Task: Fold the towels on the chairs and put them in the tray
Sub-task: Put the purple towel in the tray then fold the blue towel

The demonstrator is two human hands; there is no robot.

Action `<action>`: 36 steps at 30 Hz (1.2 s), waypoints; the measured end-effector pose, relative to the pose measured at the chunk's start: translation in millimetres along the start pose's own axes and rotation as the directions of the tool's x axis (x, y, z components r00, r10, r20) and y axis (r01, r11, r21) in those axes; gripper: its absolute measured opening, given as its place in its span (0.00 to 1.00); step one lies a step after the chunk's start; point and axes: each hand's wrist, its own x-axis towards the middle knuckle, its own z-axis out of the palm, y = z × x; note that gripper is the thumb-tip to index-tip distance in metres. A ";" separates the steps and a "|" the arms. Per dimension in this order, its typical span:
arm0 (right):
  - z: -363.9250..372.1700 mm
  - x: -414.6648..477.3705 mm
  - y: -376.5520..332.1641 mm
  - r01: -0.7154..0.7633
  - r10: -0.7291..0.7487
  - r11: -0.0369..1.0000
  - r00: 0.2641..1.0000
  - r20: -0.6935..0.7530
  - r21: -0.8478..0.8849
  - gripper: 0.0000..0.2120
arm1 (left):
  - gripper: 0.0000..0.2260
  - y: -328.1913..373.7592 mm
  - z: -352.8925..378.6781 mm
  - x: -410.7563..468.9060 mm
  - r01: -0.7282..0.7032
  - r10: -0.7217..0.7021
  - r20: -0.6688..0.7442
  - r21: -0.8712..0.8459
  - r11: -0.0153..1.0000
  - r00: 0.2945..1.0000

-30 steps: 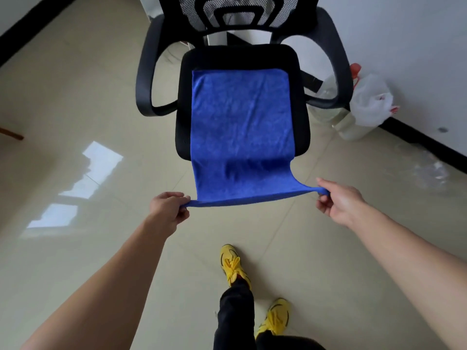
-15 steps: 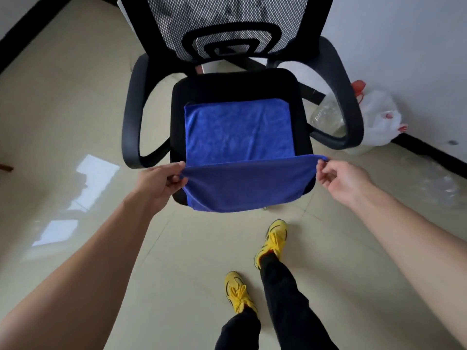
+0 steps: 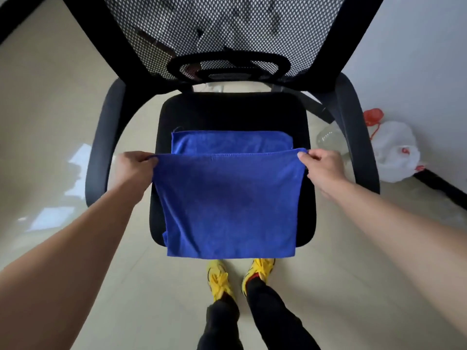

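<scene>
A blue towel (image 3: 227,203) lies on the seat of a black office chair (image 3: 232,112), doubled over on itself. Its upper layer covers most of the lower one, and a strip of the lower layer shows toward the chair's back. The fold hangs just past the seat's front edge. My left hand (image 3: 134,168) pinches the upper layer's left corner. My right hand (image 3: 321,165) pinches its right corner. Both corners are stretched level above the seat. No tray is in view.
The chair's mesh back (image 3: 227,34) and two armrests (image 3: 103,145) frame the seat. A white plastic bag (image 3: 394,152) and a clear bottle (image 3: 328,137) lie on the floor by the right wall. My feet in yellow shoes (image 3: 240,276) stand just before the chair.
Both hands have carried the towel's near edge up and over toward the chair's back, folding it in half. I have stepped closer, so the chair fills more of the view.
</scene>
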 end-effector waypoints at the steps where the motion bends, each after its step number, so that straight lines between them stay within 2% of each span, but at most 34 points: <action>1: 2.8 8.8 -3.1 0.010 -0.010 1.000 1.000 -0.007 -0.001 0.14 | 0.05 6.0 4.0 4.9 -0.010 0.010 0.000 -0.010 1.000 1.000; 7: 26.4 57.4 -12.6 -0.053 0.054 0.998 0.997 -0.062 0.017 0.16 | 0.08 32.8 31.4 53.8 -0.063 0.063 -0.006 -0.027 0.998 0.998; 11: 39.2 80.2 -10.9 -0.109 0.107 0.994 0.992 -0.069 -0.012 0.16 | 0.10 38.2 51.5 77.7 -0.017 0.019 0.057 -0.030 0.999 0.998; 15: 52.5 94.9 -8.1 -0.137 0.129 0.986 0.988 -0.090 -0.096 0.17 | 0.07 35.9 65.2 100.2 0.041 -0.040 0.093 -0.007 0.999 0.995; 20: 60.2 107.1 -4.9 -0.120 0.097 0.963 0.990 -0.106 -0.241 0.09 | 0.13 30.5 78.4 124.0 0.039 -0.044 0.072 0.069 0.997 0.996; 24: 64.5 108.7 -3.6 -0.080 0.042 0.943 0.992 -0.122 -0.323 0.10 | 0.13 23.9 84.1 135.1 0.028 -0.031 0.025 0.125 0.992 0.999; 28: 62.5 100.2 -1.5 -0.110 0.082 0.962 0.989 -0.119 -0.251 0.10 | 0.11 23.3 79.6 134.0 0.018 -0.018 -0.004 0.112 0.994 1.000; 30: 57.5 85.3 0.8 -0.165 0.143 0.967 0.982 -0.119 -0.194 0.14 | 0.10 21.7 73.1 119.4 -0.024 0.038 -0.084 0.161 0.987 0.996; 32: 53.2 69.7 14.6 -0.238 0.225 0.963 0.968 -0.112 -0.125 0.15 | 0.12 12.7 65.0 98.0 -0.034 0.064 -0.141 0.203 0.979 0.988; 36: 44.4 12.0 45.7 -0.342 0.340 0.938 0.939 -0.052 -0.055 0.11 | 0.13 -35.3 53.5 46.9 0.000 0.012 -0.030 0.384 0.924 0.999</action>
